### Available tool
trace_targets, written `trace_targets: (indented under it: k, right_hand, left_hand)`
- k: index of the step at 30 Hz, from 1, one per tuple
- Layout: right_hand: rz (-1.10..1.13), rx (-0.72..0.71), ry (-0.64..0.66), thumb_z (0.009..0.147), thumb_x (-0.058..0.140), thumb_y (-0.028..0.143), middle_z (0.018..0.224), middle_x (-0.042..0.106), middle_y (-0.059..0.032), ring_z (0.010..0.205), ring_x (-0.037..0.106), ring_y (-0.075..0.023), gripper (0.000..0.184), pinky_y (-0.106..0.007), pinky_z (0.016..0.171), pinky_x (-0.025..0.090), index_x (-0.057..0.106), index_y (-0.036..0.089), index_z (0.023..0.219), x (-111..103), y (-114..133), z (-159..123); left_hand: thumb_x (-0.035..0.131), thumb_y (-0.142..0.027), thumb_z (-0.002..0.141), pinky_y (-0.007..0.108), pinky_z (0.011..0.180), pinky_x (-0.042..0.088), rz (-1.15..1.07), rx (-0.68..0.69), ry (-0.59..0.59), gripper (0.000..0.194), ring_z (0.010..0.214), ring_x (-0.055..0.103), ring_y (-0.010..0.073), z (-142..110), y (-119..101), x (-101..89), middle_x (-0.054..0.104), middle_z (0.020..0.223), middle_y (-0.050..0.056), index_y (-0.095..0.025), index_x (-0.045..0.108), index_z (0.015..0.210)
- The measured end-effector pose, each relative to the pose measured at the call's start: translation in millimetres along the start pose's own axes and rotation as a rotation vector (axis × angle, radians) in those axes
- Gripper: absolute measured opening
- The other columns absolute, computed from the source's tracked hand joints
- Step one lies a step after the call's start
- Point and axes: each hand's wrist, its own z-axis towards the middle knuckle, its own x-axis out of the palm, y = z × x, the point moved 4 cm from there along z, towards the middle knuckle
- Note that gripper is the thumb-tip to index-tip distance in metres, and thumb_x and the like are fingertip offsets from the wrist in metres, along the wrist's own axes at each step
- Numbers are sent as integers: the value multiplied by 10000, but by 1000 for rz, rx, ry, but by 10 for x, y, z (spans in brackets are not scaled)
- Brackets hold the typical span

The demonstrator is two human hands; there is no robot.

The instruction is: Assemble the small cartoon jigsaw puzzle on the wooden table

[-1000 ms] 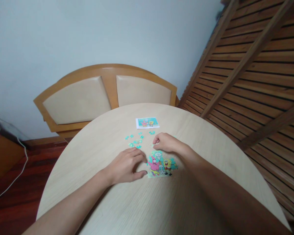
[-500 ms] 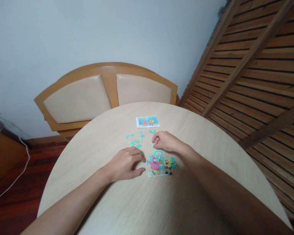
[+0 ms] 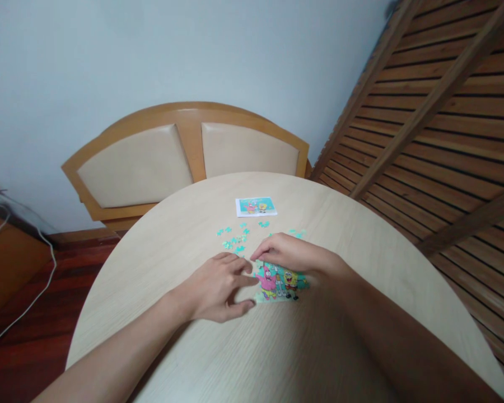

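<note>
A partly joined jigsaw puzzle (image 3: 279, 285) with pink and yellow cartoon figures on turquoise lies flat on the table. My left hand (image 3: 222, 285) rests at its left side, thumb and fingers apart, holding nothing. Over the puzzle's top edge, my right hand (image 3: 292, 252) has its fingertips pinched at the upper left corner, on a small puzzle piece mostly hidden by the fingers. That hand covers the puzzle's upper part. Several loose puzzle pieces (image 3: 234, 240) lie scattered beyond my left hand.
A picture card (image 3: 256, 207) showing the cartoon figures lies farther back on the round table (image 3: 185, 235). More loose turquoise pieces (image 3: 296, 233) are behind my right hand. A padded wooden headboard-like panel (image 3: 197, 115) stands past the table, and a slatted wooden screen (image 3: 437, 112) to the right.
My right hand has come nearer and its fingertips have moved left and down to the puzzle's upper left corner. My left hand has stayed beside the puzzle, its thumb slightly lower.
</note>
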Motion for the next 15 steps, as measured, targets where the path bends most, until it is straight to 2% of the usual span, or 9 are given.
trace_targets:
  k: [7, 15]
  right_hand:
    - [-112, 6, 38, 875, 582, 134, 958, 789, -38, 844, 712, -166, 227, -222, 730, 482, 775, 185, 985, 80, 58, 23]
    - [-135, 66, 4, 806, 598, 130, 878, 787, -21, 749, 694, -151, 222, -211, 655, 452, 774, 196, 923, 100, 24, 36]
  left_hand:
    - [572, -519, 888, 491, 991, 459, 39, -27, 21, 443, 1032, 620, 285, -9, -74, -9, 630, 1100, 94, -216, 676, 1194]
    - [570, -534, 879, 489, 972, 479, 45, -71, 39, 461, 1040, 616, 290, -16, -108, -9, 622, 1106, 99, -207, 677, 1186]
